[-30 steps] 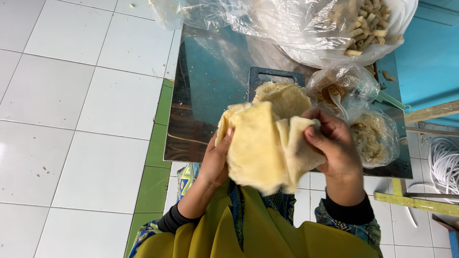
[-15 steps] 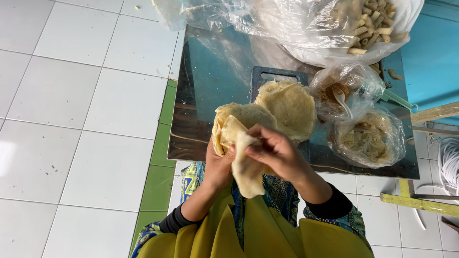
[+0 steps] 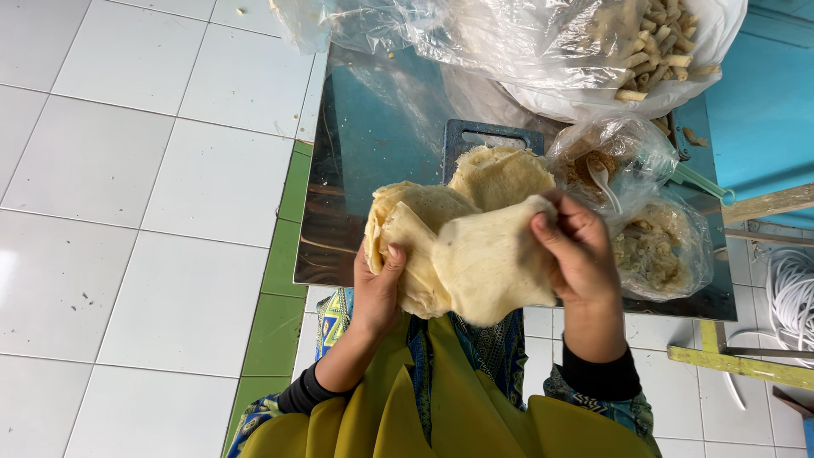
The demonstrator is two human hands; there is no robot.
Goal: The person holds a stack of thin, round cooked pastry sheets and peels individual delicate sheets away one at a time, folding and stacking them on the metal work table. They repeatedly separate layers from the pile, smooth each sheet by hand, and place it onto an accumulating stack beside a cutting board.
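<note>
Here the left hand point(image 3: 377, 284) cups a stack of thin pale wrappers point(image 3: 407, 246) from below, thumb pressed on the front face, so the stack stays put while one sheet peels off. The right hand point(image 3: 577, 254) has its grip pinched on the loose wrapper sheet point(image 3: 487, 263), held above the lap just before the metal counter point(image 3: 373, 136). Sheet's long axis runs roughly left-right, free edge drooping toward the body.
</note>
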